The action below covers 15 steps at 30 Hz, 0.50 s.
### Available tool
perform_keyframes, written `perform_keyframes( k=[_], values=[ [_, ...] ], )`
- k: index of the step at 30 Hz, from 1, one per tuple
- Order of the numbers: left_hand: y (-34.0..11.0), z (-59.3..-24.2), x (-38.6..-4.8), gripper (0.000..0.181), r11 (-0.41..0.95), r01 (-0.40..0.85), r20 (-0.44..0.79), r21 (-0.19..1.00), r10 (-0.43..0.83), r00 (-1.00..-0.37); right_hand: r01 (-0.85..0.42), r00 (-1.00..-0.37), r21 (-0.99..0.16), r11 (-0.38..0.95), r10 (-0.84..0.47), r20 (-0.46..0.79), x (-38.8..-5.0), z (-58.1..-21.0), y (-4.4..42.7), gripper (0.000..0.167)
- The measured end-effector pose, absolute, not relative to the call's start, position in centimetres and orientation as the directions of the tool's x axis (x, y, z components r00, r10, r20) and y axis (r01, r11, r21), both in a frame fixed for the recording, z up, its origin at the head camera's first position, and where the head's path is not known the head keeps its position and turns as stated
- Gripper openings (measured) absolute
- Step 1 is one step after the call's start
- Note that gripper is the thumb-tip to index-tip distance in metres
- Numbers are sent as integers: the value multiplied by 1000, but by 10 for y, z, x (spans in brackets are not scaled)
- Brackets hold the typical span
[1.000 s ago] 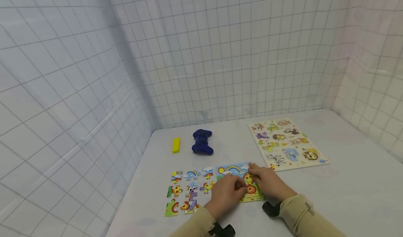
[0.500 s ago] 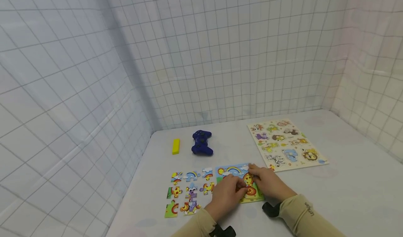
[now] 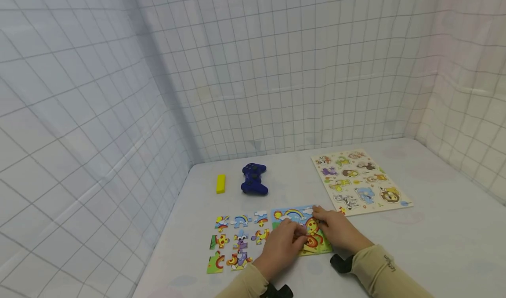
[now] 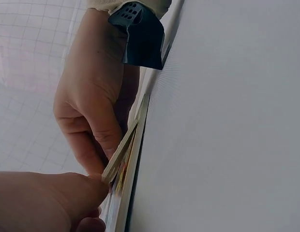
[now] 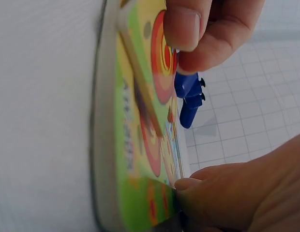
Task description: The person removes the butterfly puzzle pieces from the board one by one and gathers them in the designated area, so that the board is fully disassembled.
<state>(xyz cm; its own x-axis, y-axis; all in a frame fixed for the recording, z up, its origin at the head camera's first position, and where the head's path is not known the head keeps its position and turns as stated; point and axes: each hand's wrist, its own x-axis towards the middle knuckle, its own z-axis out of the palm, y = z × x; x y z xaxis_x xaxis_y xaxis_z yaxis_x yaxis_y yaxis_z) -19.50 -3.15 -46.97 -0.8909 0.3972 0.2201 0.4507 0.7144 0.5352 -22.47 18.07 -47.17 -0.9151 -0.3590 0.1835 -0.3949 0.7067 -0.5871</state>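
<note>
My left hand pinches a jigsaw piece printed with a red-and-yellow spiral. It is tilted, one edge raised off the puzzle board and the other low against it, as the left wrist view also shows on the piece's side. Beneath the piece the board carries a similar spiral picture. My right hand holds the board at its right side, the thumb at its surface and a fingertip at the far right corner. The left fingers hide part of the board's middle.
Several loose jigsaw pieces lie in rows left of the board. Behind them are a yellow block and a blue game controller. A larger animal puzzle board lies at the back right. White gridded walls enclose the table.
The left hand has drawn slightly left and toward the person, with the spiral piece shifting a little the same way. The right hand has stayed in place on the board.
</note>
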Motion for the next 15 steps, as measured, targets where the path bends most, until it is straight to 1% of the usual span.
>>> perform_keyframes(
  k=[4,7,12,15],
  values=[
    [-45,-468,-189,7,717,494,273,492,412,-869,-383,-919,-597,705,-358,166,-226,-472,177,35],
    [-60,-466,-184,7,730,482,268,484,400,-876,-376,-921,-603,704,-358,156,-226,-472,174,36],
    [-93,-463,-174,9,726,411,199,552,364,-910,-358,-927,-604,712,-351,136,-224,-472,176,38],
    [-114,-463,-169,10,731,375,197,570,322,-926,-366,-923,-602,710,-359,139,-223,-471,179,38]
  ],
)
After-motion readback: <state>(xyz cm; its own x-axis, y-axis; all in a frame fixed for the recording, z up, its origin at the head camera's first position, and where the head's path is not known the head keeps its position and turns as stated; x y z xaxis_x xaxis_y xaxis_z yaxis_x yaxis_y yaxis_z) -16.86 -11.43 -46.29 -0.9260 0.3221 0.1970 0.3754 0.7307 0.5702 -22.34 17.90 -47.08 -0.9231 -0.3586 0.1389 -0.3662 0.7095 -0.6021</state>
